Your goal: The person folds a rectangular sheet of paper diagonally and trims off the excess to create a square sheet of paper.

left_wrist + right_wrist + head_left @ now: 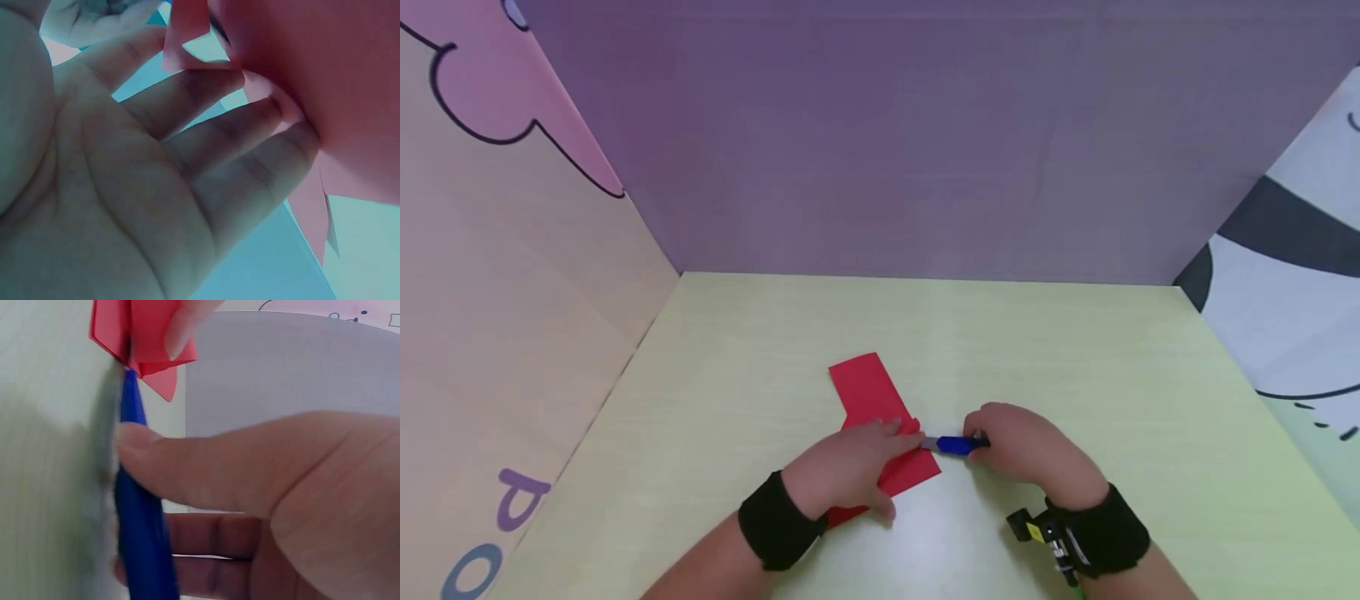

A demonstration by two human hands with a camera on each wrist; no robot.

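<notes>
A folded piece of red paper (867, 387) lies at an angle on the table. My left hand (857, 462) rests on it with fingers spread, the thumb out past its near edge. In the left wrist view, the fingers (231, 137) reach nearly straight to the edge of the paper (350, 100). My right hand (1026, 442) grips a blue utility knife (955, 446) from the right. Its metal tip meets the paper beside the left fingertips. In the right wrist view, the thumb presses along the knife (142, 525), whose front end is at the paper's fold (147, 337).
The pale yellow table (760, 333) runs back to a purple wall panel (887, 150). Printed panels flank both sides, the left one (535, 275) with letters and the right one (1292, 317) with a black-and-white drawing. Black bands (778, 521) circle both wrists.
</notes>
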